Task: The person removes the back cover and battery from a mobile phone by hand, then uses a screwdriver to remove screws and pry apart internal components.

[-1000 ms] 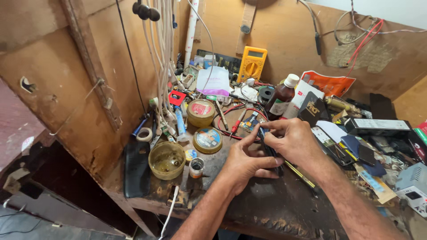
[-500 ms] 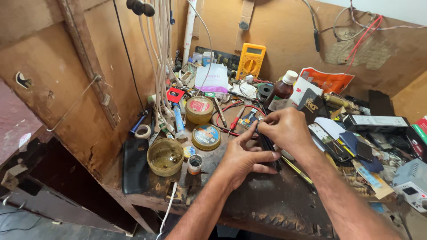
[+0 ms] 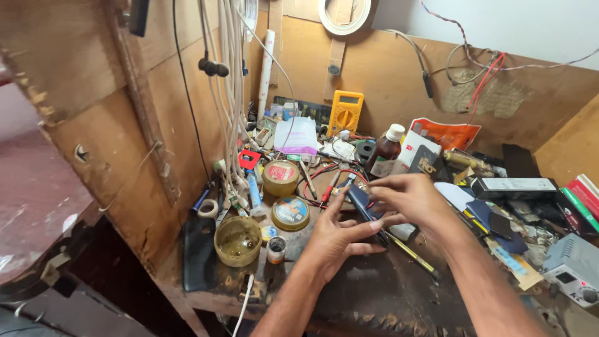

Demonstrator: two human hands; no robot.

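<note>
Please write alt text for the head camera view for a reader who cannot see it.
Two hands, left hand and right hand, hold a dark phone over a cluttered wooden workbench. Round tins, a yellow multimeter and a brown bottle lie behind.

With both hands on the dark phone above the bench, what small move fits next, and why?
Probably lower the dark slim phone flat onto the bare dark worktop. It sits tilted in mid-air between the left hand and right hand, with clutter all around.
</note>
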